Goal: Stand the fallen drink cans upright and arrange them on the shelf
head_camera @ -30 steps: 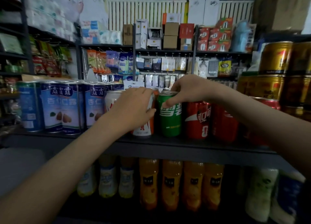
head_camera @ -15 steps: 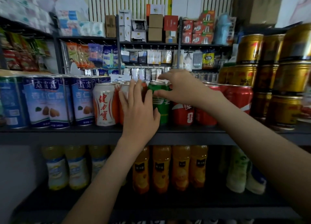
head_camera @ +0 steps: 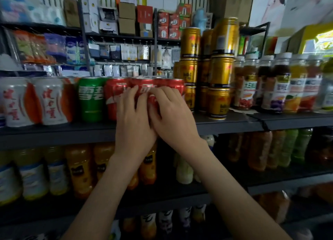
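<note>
Red cola cans (head_camera: 115, 95) stand upright in a row on the dark shelf (head_camera: 54, 131). To their left are a green can (head_camera: 91, 99) and two white-and-orange cans (head_camera: 52, 101). My left hand (head_camera: 133, 117) lies flat against the front of a middle red can (head_camera: 144, 84), fingers straight and pointing up. Beside it, and touching it, my right hand (head_camera: 171, 113) rests with spread fingers on the red can furthest right (head_camera: 175, 84). The lower halves of these two cans are hidden behind my hands. No can in view lies on its side.
Gold cans (head_camera: 219, 101) are stacked three high just right of the red cans. Juice bottles (head_camera: 281, 88) fill the shelf further right. Orange drink bottles (head_camera: 79, 169) stand on the shelf below. Boxes and hanging packets fill the racks behind.
The view has swung right. My left hand left the white-and-orange can and my right hand left the green can's top. Both now press on the red cans.
</note>
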`<move>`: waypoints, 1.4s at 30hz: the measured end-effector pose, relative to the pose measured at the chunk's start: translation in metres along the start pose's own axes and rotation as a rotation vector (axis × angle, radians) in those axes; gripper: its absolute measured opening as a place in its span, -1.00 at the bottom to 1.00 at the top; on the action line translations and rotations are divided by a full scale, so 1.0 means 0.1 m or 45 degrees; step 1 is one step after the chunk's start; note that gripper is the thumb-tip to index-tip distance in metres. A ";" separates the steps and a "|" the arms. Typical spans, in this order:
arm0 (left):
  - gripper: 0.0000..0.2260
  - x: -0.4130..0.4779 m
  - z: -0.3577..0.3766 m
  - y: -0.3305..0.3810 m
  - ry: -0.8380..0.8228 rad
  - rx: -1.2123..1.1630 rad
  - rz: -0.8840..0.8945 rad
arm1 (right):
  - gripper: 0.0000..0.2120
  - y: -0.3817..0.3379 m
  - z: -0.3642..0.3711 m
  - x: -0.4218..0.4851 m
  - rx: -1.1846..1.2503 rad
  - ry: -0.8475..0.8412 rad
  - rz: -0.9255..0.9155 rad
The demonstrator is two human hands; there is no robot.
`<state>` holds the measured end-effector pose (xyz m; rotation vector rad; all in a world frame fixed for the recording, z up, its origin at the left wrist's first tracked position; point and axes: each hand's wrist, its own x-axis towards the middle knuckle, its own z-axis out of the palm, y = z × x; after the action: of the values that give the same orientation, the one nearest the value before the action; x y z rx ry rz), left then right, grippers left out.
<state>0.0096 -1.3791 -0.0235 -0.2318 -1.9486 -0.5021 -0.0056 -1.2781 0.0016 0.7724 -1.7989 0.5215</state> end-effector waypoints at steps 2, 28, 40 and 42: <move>-0.62 -0.04 0.18 0.28 -0.012 0.008 0.026 | -0.78 0.23 -0.22 -0.13 0.037 -0.015 0.051; -0.48 1.00 0.99 1.72 -0.165 -0.033 -0.298 | -0.39 2.24 -1.29 0.73 0.685 -0.136 0.645; -0.25 1.25 1.38 1.47 -0.264 -0.233 -0.483 | -0.37 2.27 -0.88 1.31 0.847 -0.116 0.722; -0.29 1.25 1.40 1.46 -0.297 -0.224 -0.478 | -0.40 2.28 -0.86 1.32 0.821 -0.146 0.718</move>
<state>-0.1024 -1.1948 0.0757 -0.0337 -2.1881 -0.9291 -0.1429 -1.0956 0.1583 0.7119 -1.9695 1.5039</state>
